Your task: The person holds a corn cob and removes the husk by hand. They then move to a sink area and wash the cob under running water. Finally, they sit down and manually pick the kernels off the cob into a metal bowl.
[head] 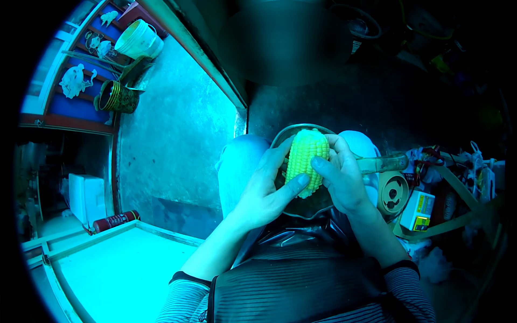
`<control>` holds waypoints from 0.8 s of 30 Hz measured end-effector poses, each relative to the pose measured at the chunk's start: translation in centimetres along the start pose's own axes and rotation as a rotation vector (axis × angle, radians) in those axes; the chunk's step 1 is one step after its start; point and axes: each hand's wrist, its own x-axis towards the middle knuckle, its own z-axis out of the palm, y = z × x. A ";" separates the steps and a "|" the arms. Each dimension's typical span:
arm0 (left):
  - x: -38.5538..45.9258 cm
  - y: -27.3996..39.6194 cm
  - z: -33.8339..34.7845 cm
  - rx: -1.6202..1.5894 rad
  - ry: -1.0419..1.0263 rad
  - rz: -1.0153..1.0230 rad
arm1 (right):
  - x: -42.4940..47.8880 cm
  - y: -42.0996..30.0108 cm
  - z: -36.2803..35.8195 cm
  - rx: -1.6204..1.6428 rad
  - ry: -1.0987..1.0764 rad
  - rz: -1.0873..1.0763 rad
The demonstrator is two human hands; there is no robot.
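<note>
A thick ear of corn [307,159] is held upright between both hands, its yellow kernels in rows. My left hand [268,187] grips its left side, the thumb lying across the lower kernels. On the right side my right hand [343,173] holds it too, with the thumb pressed on the kernels near the middle. Beneath the corn a round metal pan [313,212] sits on my lap between the knees. Its handle [383,163] points to the right. The hands and the corn hide most of the pan's inside.
At right are a white box with yellow labels [416,210], a round beige device [392,193] and clutter. To the left stand a white bucket [139,40], a dark bucket [119,97], a foam box [87,198] and a red fire extinguisher [115,221]. A framed panel [121,266] lies lower left.
</note>
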 end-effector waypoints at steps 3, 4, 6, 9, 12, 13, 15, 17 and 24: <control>-0.3 0.2 0.0 -0.070 -0.047 0.012 | 0.3 -0.7 0.2 0.094 0.018 -0.006; -0.3 0.5 0.0 -0.060 -0.046 0.007 | 0.4 -0.7 0.0 0.126 0.021 0.019; -0.2 1.5 0.0 -0.041 -0.045 -0.002 | 0.5 -0.8 -0.1 0.135 0.025 0.036; 0.1 2.2 0.2 0.088 0.011 0.025 | 0.4 -0.9 0.1 0.051 0.047 -0.011; 0.5 2.5 0.3 0.125 0.010 -0.024 | 0.4 -0.9 0.1 -0.016 0.086 -0.085; 0.5 2.3 0.3 0.073 0.002 -0.003 | 0.4 -0.9 0.2 -0.009 0.088 -0.101; 0.5 1.6 0.2 -0.032 -0.014 0.040 | 0.4 -1.0 0.2 -0.008 0.083 -0.133; 0.3 1.9 0.3 -0.154 -0.019 -0.029 | 0.5 -1.0 0.2 -0.020 0.070 -0.164; 0.5 1.9 0.0 -0.187 -0.067 -0.044 | 0.3 -1.2 0.3 0.061 0.083 -0.127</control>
